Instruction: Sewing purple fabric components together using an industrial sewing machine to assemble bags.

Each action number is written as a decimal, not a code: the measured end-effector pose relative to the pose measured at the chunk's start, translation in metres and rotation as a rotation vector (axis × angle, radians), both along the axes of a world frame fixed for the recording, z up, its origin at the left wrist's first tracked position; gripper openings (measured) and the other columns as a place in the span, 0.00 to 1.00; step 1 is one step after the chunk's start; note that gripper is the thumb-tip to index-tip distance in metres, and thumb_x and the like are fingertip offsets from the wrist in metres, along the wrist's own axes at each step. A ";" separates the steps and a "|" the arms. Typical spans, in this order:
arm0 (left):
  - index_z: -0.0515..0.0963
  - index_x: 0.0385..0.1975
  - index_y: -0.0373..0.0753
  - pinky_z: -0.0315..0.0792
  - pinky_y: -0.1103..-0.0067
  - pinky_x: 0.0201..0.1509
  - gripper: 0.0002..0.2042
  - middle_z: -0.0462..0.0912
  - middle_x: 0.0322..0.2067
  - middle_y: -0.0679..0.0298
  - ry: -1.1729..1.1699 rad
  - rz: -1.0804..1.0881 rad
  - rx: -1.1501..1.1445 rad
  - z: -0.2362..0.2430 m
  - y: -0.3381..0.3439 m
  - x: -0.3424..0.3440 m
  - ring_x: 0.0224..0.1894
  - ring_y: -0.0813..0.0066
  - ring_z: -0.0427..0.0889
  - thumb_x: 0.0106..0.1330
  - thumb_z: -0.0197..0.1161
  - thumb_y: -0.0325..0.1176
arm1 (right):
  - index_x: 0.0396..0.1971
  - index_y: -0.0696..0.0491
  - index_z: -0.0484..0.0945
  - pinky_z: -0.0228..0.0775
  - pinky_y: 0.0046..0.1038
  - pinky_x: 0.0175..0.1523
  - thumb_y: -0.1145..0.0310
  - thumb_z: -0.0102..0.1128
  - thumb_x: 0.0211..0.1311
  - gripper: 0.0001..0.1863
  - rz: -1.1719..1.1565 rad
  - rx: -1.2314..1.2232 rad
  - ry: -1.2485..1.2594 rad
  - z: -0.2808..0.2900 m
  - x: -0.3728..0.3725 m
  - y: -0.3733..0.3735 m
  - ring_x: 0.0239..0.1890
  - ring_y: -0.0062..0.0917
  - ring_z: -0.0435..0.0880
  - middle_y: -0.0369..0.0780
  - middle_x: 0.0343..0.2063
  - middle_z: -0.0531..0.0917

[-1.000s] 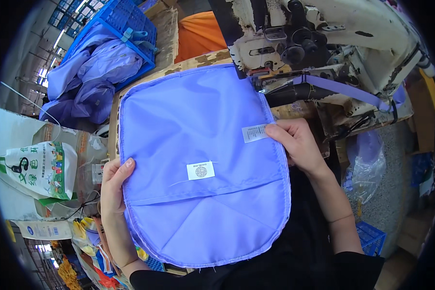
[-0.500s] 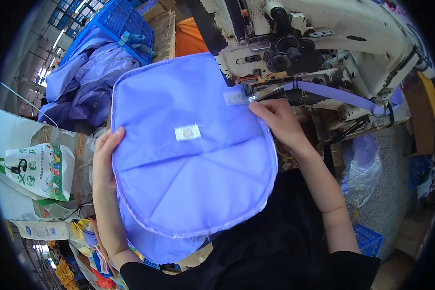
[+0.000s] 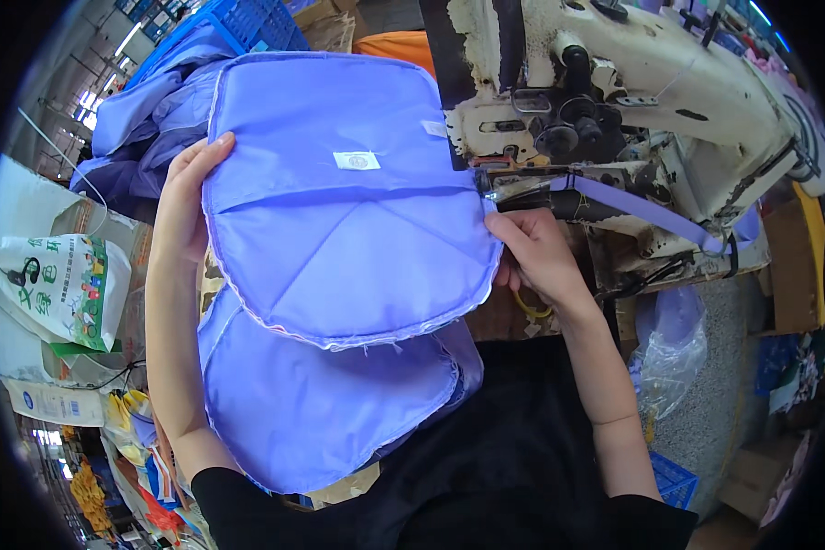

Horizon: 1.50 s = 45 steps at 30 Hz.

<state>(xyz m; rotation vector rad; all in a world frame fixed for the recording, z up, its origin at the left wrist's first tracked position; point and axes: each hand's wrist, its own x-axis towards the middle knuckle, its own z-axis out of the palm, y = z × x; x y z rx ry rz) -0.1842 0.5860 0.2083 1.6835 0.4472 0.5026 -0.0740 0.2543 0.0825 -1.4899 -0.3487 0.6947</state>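
Observation:
Between my hands a lavender fabric panel (image 3: 339,257), with raw curved edges, radiating seams, a white label (image 3: 357,160) and a smaller tag, is held up to the sewing machine (image 3: 669,73). My left hand (image 3: 192,188) has its fingers closed on the left edge. My right hand (image 3: 522,247) pinches the right edge just below the metal binder attachment (image 3: 513,191), into which a lavender tape (image 3: 632,203) runs. The needle area is partly hidden by the fabric. Another lavender piece (image 3: 321,412) hangs underneath, toward my body.
A blue crate (image 3: 257,23) and piled lavender fabric (image 3: 137,119) are back left, beside orange cloth (image 3: 394,46). A white printed bag (image 3: 50,289) sits left. At right are a clear plastic bag (image 3: 669,339), cardboard (image 3: 788,266) and another blue crate (image 3: 674,477).
The panel and both hands have shifted away from my body, my left hand furthest. The right edge has moved along the binder, and more of the lower lavender piece has come into sight.

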 end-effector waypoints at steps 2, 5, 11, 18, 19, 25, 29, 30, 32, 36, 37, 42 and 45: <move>0.79 0.31 0.38 0.57 0.93 0.20 0.08 0.75 0.21 0.73 0.003 0.027 -0.037 0.003 -0.002 0.002 0.18 0.92 0.67 0.67 0.63 0.36 | 0.18 0.59 0.79 0.60 0.16 0.13 0.61 0.54 0.67 0.21 0.006 0.002 0.004 0.001 0.000 0.001 0.09 0.17 0.72 0.38 0.10 0.77; 0.79 0.31 0.37 0.57 0.92 0.21 0.08 0.75 0.21 0.74 -0.080 0.012 -0.049 0.006 -0.012 0.003 0.18 0.92 0.67 0.68 0.63 0.35 | 0.18 0.59 0.79 0.58 0.16 0.12 0.62 0.54 0.67 0.20 -0.008 0.023 0.042 0.000 0.000 0.003 0.09 0.16 0.72 0.38 0.10 0.78; 0.79 0.29 0.37 0.57 0.92 0.21 0.08 0.73 0.20 0.75 -0.111 0.189 0.033 0.011 -0.046 -0.031 0.18 0.92 0.67 0.69 0.61 0.33 | 0.19 0.58 0.79 0.55 0.15 0.10 0.62 0.56 0.67 0.19 -0.078 0.034 0.075 -0.001 -0.002 0.010 0.06 0.15 0.68 0.37 0.08 0.76; 0.76 0.23 0.36 0.64 0.88 0.19 0.12 0.74 0.18 0.70 -0.106 0.054 0.086 0.006 -0.071 -0.078 0.14 0.86 0.68 0.70 0.60 0.32 | 0.20 0.58 0.79 0.53 0.14 0.11 0.64 0.56 0.66 0.17 -0.188 0.157 0.139 -0.004 -0.009 0.011 0.08 0.15 0.71 0.38 0.12 0.79; 0.75 0.22 0.36 0.66 0.86 0.19 0.12 0.75 0.18 0.68 -0.116 0.081 0.132 0.003 -0.077 -0.086 0.14 0.83 0.69 0.70 0.60 0.31 | 0.20 0.58 0.79 0.53 0.14 0.11 0.64 0.56 0.66 0.16 -0.205 0.177 0.141 -0.004 -0.009 0.011 0.08 0.15 0.71 0.38 0.13 0.79; 0.76 0.13 0.30 0.70 0.85 0.21 0.18 0.78 0.14 0.63 0.005 0.057 0.310 -0.020 -0.114 -0.132 0.13 0.79 0.72 0.68 0.61 0.28 | 0.21 0.57 0.79 0.54 0.14 0.12 0.66 0.58 0.65 0.14 -0.268 0.185 0.072 -0.006 -0.007 0.011 0.09 0.14 0.71 0.36 0.14 0.79; 0.79 0.23 0.26 0.73 0.83 0.25 0.14 0.82 0.21 0.58 0.167 -0.075 0.260 -0.043 -0.139 -0.151 0.19 0.76 0.77 0.70 0.58 0.29 | 0.22 0.57 0.80 0.54 0.14 0.12 0.66 0.59 0.64 0.13 -0.247 0.157 0.062 -0.001 -0.008 0.005 0.10 0.14 0.71 0.35 0.14 0.79; 0.79 0.28 0.25 0.76 0.81 0.28 0.14 0.84 0.26 0.53 0.145 -0.178 0.201 -0.048 -0.141 -0.151 0.24 0.71 0.80 0.72 0.55 0.30 | 0.23 0.57 0.80 0.55 0.14 0.12 0.67 0.59 0.64 0.12 -0.244 0.129 0.082 0.001 -0.008 0.003 0.10 0.13 0.70 0.35 0.14 0.78; 0.80 0.29 0.25 0.76 0.81 0.30 0.14 0.85 0.27 0.52 0.210 -0.133 0.112 -0.057 -0.138 -0.148 0.25 0.71 0.81 0.73 0.55 0.30 | 0.23 0.57 0.80 0.55 0.14 0.13 0.67 0.59 0.64 0.12 -0.218 0.133 0.060 0.003 -0.008 0.002 0.10 0.13 0.70 0.35 0.14 0.78; 0.80 0.32 0.23 0.78 0.80 0.35 0.15 0.86 0.29 0.50 0.229 -0.174 -0.135 -0.065 -0.134 -0.142 0.28 0.70 0.82 0.73 0.53 0.30 | 0.27 0.58 0.80 0.59 0.15 0.16 0.68 0.58 0.63 0.10 -0.138 0.022 -0.039 0.012 -0.015 -0.012 0.12 0.15 0.72 0.35 0.14 0.78; 0.81 0.34 0.24 0.77 0.81 0.35 0.14 0.86 0.29 0.51 0.239 -0.176 -0.155 -0.064 -0.133 -0.141 0.28 0.72 0.81 0.73 0.54 0.31 | 0.29 0.58 0.81 0.63 0.15 0.18 0.69 0.58 0.63 0.09 -0.190 -0.009 -0.183 0.021 -0.018 -0.027 0.14 0.16 0.73 0.35 0.15 0.79; 0.82 0.40 0.27 0.75 0.84 0.36 0.13 0.87 0.32 0.56 0.315 -0.214 -0.208 -0.056 -0.128 -0.137 0.30 0.77 0.81 0.72 0.58 0.34 | 0.28 0.55 0.80 0.65 0.20 0.26 0.68 0.54 0.66 0.10 -1.265 -0.067 -1.024 0.102 0.036 -0.164 0.20 0.17 0.73 0.36 0.19 0.79; 0.82 0.45 0.30 0.78 0.82 0.38 0.15 0.88 0.35 0.56 0.545 -0.275 -0.098 -0.052 -0.134 -0.137 0.33 0.71 0.84 0.69 0.61 0.36 | 0.25 0.58 0.76 0.67 0.29 0.31 0.64 0.54 0.66 0.14 -1.338 -0.552 -1.287 0.159 0.127 -0.276 0.20 0.29 0.71 0.44 0.20 0.79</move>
